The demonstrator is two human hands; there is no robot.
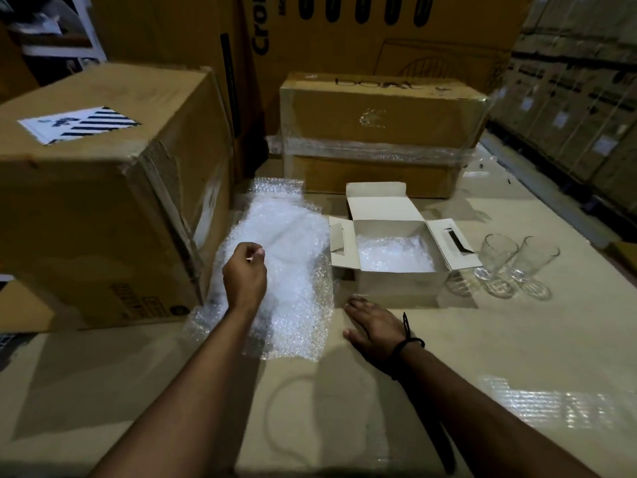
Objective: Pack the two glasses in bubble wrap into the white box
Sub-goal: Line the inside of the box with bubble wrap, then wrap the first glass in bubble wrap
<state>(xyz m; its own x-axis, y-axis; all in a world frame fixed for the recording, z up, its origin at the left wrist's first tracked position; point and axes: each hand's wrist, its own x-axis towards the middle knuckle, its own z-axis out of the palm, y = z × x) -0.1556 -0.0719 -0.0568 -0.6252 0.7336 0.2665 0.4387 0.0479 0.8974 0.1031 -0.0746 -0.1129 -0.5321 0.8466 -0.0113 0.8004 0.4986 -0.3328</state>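
my left hand (244, 277) is curled over the wrap (289, 236); i can't tell if it pinches it. my right hand (374, 327) lies flat, fingers straight, on the table (482, 357) before the open box (400, 282). both glasses (498, 257) stand just right of it.

Glossy plastic bubble wrap (289, 236) lies under the left hand (244, 276). The white box (401, 286) right of it is matt card.

Tall back carton (379, 32): sideways print "Cro…", rest cut off. Shrink-wrapped carton (379, 132): top logo looks like "boAt", blurred. Striped label (79, 125) on left carton (103, 208): unreadable.
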